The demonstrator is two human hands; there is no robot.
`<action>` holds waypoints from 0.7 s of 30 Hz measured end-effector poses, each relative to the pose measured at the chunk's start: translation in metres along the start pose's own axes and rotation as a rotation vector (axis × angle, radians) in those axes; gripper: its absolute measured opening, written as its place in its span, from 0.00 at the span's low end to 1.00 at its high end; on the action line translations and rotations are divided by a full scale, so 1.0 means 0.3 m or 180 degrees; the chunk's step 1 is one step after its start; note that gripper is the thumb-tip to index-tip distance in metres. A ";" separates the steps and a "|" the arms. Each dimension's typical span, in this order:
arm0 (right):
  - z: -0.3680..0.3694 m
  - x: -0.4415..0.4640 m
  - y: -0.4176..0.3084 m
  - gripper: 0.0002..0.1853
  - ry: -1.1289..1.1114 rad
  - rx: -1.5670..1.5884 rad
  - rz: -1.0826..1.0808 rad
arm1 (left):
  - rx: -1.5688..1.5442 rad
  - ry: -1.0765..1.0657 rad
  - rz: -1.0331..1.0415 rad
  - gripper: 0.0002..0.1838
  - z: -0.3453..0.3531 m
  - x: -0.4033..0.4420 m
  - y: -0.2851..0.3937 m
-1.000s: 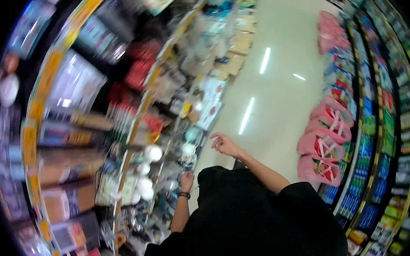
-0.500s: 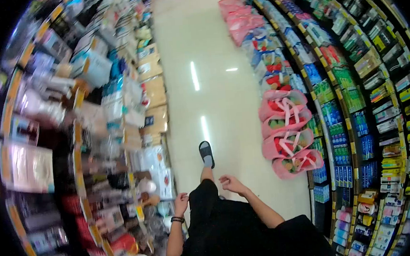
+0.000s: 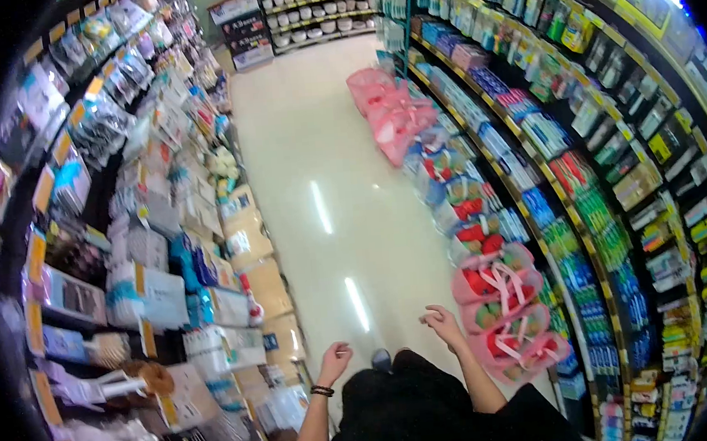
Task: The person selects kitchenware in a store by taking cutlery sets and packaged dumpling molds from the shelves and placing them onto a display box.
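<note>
My left hand (image 3: 335, 361) is low in the view, over the aisle floor beside the left shelf, with its fingers curled; whether anything is in them is too small to tell. A dark band circles that wrist. To the right, my right hand (image 3: 444, 326) hangs over the floor with fingers apart and nothing in it. It is nearest to the pink bags (image 3: 501, 284) with ribbon handles, without visible contact. A slippered foot (image 3: 381, 359) shows between the hands.
Packed shelves (image 3: 139, 260) line the left side. Curved shelves (image 3: 571, 230) of boxed goods line the right. Clear bags (image 3: 459, 201) and more pink bags (image 3: 391, 111) stand along the right edge of the shiny floor (image 3: 307, 142). Bowls fill a far rack (image 3: 318, 11).
The view has turned toward the aisle's far end, and the far rack now shows. The pink bags appear closer to my right hand. My foot is less visible than half a second ago.
</note>
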State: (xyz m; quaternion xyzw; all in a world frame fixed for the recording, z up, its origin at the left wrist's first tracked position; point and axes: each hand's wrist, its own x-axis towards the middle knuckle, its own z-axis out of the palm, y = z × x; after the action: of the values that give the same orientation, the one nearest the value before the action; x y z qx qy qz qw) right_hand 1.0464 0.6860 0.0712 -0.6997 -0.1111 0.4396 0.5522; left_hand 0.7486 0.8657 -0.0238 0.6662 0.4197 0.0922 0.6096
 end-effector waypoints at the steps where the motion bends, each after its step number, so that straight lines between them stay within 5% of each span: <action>1: 0.076 0.049 -0.067 0.14 -0.0146 -0.0007 -0.0210 | -0.0093 -0.0157 0.0063 0.23 -0.036 0.051 0.201; 3: 0.215 0.152 -0.179 0.15 -0.0394 -0.0054 -0.0617 | 0.0088 -0.0102 0.0507 0.28 -0.046 0.183 0.428; 5: 0.360 0.277 -0.228 0.17 -0.1099 0.0420 -0.0931 | -0.1426 -0.0387 0.0502 0.31 -0.010 0.289 0.649; 6: 0.415 0.296 -0.338 0.16 -0.1273 -0.0114 -0.0691 | -0.1451 -0.0281 0.0582 0.32 0.014 0.333 0.690; 8: 0.522 0.451 -0.371 0.20 -0.1055 0.0416 -0.0911 | -0.1486 -0.0053 0.0795 0.33 0.025 0.490 0.764; 10: 0.549 0.639 -0.467 0.21 -0.0668 -0.1117 -0.2052 | -0.0774 0.0379 0.1032 0.30 -0.046 0.700 0.782; 12: 0.596 0.833 -0.606 0.22 -0.0806 -0.1047 -0.2009 | -0.0414 0.0592 0.1259 0.27 -0.173 0.876 0.851; 13: 0.633 0.916 -0.661 0.23 -0.1174 -0.0226 -0.1327 | -0.1252 0.0383 0.0582 0.24 -0.244 0.953 0.888; 15: 0.695 1.086 -0.846 0.25 -0.1746 0.0564 -0.0227 | -0.0883 0.0446 0.0480 0.23 -0.413 1.101 1.006; 16: 0.749 1.182 -0.928 0.25 -0.1610 -0.0121 -0.0991 | -0.0715 0.0477 0.0412 0.22 -0.492 1.167 1.048; 17: 0.789 1.263 -0.998 0.26 -0.1475 -0.0837 -0.1715 | -0.0113 0.0509 0.1130 0.22 -0.559 1.257 1.034; 19: 0.851 1.366 -1.128 0.26 -0.1529 -0.0981 -0.2103 | -0.0496 0.0916 0.1015 0.24 -0.642 1.346 1.233; 21: 0.965 1.476 -1.291 0.26 -0.1782 0.0166 -0.1443 | -0.1090 0.1026 0.0862 0.24 -0.702 1.453 1.338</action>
State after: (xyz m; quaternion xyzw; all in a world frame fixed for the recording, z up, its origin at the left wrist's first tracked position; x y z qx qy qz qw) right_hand 1.2214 1.3067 0.1893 -0.4954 -0.3991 0.4832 0.6014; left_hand 1.0691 1.3516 0.2142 0.5801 0.3966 0.3474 0.6209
